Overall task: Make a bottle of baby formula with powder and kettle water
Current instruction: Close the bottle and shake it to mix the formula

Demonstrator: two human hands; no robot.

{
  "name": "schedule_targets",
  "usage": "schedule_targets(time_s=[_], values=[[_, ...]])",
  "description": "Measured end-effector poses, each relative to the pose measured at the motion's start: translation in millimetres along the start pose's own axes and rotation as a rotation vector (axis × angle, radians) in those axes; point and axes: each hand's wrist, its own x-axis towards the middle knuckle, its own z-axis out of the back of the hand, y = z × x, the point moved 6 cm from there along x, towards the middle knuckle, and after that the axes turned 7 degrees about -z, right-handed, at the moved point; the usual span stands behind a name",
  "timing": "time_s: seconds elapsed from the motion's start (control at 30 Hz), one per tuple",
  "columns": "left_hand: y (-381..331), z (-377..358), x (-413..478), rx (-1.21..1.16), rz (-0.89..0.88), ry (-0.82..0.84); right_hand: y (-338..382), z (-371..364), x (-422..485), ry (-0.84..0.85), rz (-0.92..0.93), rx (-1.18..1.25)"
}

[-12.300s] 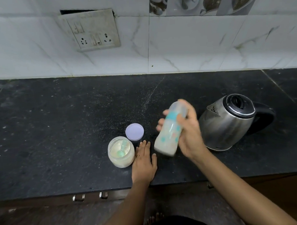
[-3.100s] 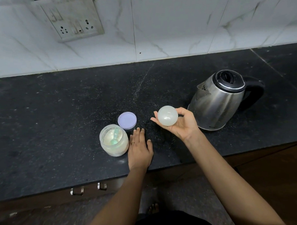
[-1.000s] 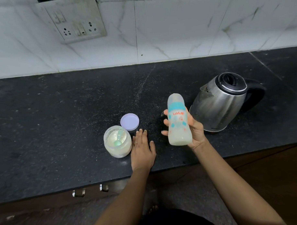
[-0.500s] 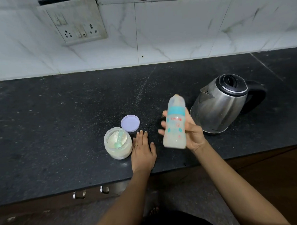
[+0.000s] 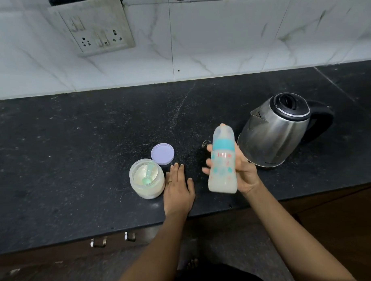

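While the head view looks down on the black countertop (image 5: 75, 147), the right hand (image 5: 241, 171) holds a baby bottle (image 5: 222, 164) upright above the front edge, lifted clear of the surface. Palm sits behind the bottle; fingertips (image 5: 207, 162) curl round its left side, so the grip is closed on the bottle's body. Right forearm comes in from the lower right corner, wrist bent slightly up. Bottle is a little blurred. It has a clear cap, a teal collar and milky liquid inside.

Left hand (image 5: 178, 190) lies flat on the countertop, palm down, near the front edge, holding nothing. Fingers are straight and close together, pointing at the back wall, thumb spread to the right. A ring (image 5: 169, 182) shows on one finger. Left forearm runs straight up from the bottom of the view.

Just left of that hand stands an open jar (image 5: 147, 179) of pale powder with a green scoop (image 5: 148, 175) lying in it; whether hand and jar touch, cannot tell. A lilac lid (image 5: 162, 153) lies right behind the jar, by the fingertips.

A steel kettle (image 5: 275, 131) with black lid and handle stands to the right of the bottle, toward the right end of the countertop, spout facing left.

On the tiled wall (image 5: 215, 36) behind, upper left, a switch plate (image 5: 92, 25). Two drawer handles (image 5: 98, 242) show below the front edge.
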Motion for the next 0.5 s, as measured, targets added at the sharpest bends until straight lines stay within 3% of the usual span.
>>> schedule_targets(time_s=[0.07,0.13,0.2,0.27,0.33,0.4,0.5], values=[[0,-1,1,0.007,0.005,-0.006,-4,-1,-1,-0.058,0.012,-0.070],[1,-1,1,0.013,0.011,-0.008,-9,9,-1,-0.146,0.022,0.041],[1,-1,0,0.011,0.003,-0.002,-14,5,-1,-0.059,-0.028,0.087],[1,-1,0,0.009,-0.003,0.007,-16,4,-9,-0.033,-0.056,-0.035],[1,-1,0,0.008,0.003,0.002,-14,-2,-5,-0.069,-0.022,-0.079],[1,0,0,0.005,0.009,-0.013,-15,8,-2,-0.166,-0.019,0.025],[0,0,0,0.000,0.005,-0.011,-14,4,-5,-0.033,-0.073,-0.040]])
